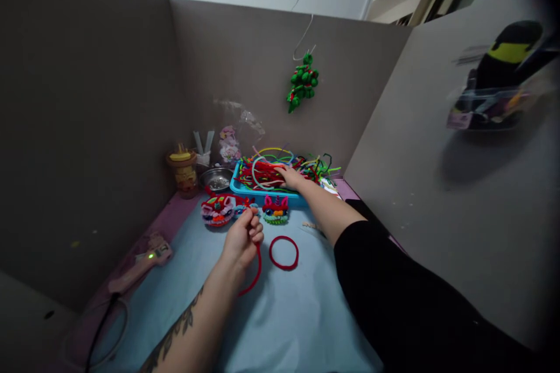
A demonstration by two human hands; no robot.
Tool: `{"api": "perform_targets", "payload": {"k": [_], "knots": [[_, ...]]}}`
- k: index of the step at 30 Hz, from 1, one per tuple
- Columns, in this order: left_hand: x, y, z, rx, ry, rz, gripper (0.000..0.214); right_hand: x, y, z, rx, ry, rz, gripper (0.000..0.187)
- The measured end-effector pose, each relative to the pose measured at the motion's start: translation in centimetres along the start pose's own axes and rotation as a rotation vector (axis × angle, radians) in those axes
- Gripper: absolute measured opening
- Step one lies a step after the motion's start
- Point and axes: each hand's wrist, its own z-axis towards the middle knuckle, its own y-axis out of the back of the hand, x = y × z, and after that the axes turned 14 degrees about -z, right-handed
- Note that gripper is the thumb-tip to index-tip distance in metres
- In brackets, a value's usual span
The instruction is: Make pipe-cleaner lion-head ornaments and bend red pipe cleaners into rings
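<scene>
My left hand (245, 236) is closed around a red pipe cleaner (259, 268), which hangs in a curve below my fingers. My right hand (289, 177) reaches into a blue tray (266, 193) heaped with pipe cleaners (262, 175) of many colours. Its fingers look stretched out and apart over the red ones, with the tips partly lost among them. On the cloth, right of my left hand, lies a red pipe cleaner ring (284, 268). Colourful fuzzy animal heads stand before the tray: a red and pink one (217, 211), a blue one partly hidden, and a horned one (275, 210).
Light blue cloth (289, 315) covers the table between grey partitions. At left lies a pink glue gun (142, 268) with a green light and a cable. A metal bowl (216, 179) and a jar (186, 172) stand behind. A green fuzzy ornament (303, 83) hangs at the back.
</scene>
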Motion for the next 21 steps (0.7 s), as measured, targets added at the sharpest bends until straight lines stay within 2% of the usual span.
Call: {"api": "perform_targets", "payload": {"k": [3,6,12,15,18,21], "knots": [[0.0,0.0,-0.1,-0.02,0.026,0.013,0.013,-0.5,0.4,1.1,-0.048,-0.101,-0.003,0.047],[-0.1,-0.1,-0.2,-0.02,0.022,0.008,0.013,-1.5,2.3,2.0,-0.088,-0.16,0.017,0.031],[-0.2,-0.2,-0.3,-0.028,0.016,-0.021,0.01,-3.7,8.0,2.9,-0.103,-0.196,0.042,0.028],[-0.3,-0.2,-0.2,-0.045,0.018,-0.033,0.01,-4.1,9.8,2.9,-0.079,-0.202,0.041,0.032],[-0.3,-0.1,-0.2,-0.047,0.014,-0.042,0.01,-4.0,10.0,2.9,-0.054,-0.196,0.015,0.029],[-0.4,-0.3,-0.2,-0.049,0.014,-0.051,0.009,-3.3,8.7,2.7,-0.071,-0.19,-0.064,0.032]]}}
